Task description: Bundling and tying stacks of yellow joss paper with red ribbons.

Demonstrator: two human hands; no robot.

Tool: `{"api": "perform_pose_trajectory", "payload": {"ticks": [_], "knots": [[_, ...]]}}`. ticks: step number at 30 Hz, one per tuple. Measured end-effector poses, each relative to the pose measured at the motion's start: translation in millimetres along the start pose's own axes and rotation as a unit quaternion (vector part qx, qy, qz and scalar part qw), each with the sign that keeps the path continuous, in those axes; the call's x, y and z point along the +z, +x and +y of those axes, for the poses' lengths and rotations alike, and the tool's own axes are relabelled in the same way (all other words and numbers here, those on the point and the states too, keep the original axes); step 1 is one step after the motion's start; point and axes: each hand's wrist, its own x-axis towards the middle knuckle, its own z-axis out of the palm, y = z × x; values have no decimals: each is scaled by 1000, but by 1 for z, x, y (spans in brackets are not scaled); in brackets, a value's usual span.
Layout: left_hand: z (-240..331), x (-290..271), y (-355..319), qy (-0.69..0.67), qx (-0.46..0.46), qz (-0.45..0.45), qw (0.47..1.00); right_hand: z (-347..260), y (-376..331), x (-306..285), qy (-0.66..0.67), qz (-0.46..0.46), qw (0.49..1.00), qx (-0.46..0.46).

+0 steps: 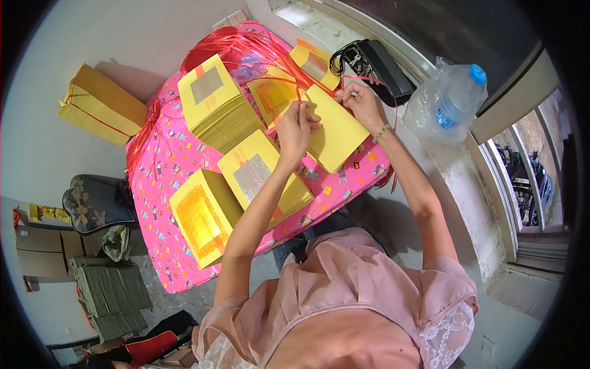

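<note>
My left hand (296, 130) is closed on a red plastic string (298, 91), its fingers just left of a plain yellow paper bundle (336, 134). At the bundle's far right corner, my right hand (362, 103) pinches a red string too, with a bracelet on that wrist. Several stacks of yellow paper surround the hands. A tall stack (224, 114) with a silver square on top stands to the left. Nearer me lies a flatter silver-marked stack (255, 172), beside a stack with a gold-orange face (200, 218). How the string runs under the bundle is hidden.
A pink patterned cloth (160, 215) covers the table. A heap of red strings (246, 43) lies at its far side, another bunch (147, 126) at the left edge. On the windowsill sit a black box with cables (381, 67) and a bagged plastic bottle (452, 101). A cushioned chair (98, 203) stands left.
</note>
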Motion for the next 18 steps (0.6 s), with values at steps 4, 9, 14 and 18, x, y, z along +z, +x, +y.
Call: {"api": "perform_pose_trajectory", "payload": {"ticks": [4, 9, 14, 18], "knots": [[-12, 1, 2, 66, 72, 62, 993, -2, 7, 4, -29, -33, 998, 43], [-18, 6, 14, 76, 77, 49, 993, -34, 23, 9, -164, -60, 985, -13], [-15, 14, 17, 112, 122, 32, 986, -80, 18, 24, -263, -64, 959, -80], [-8, 20, 14, 123, 145, 41, 981, -94, -5, 40, -330, -55, 931, -148]]}}
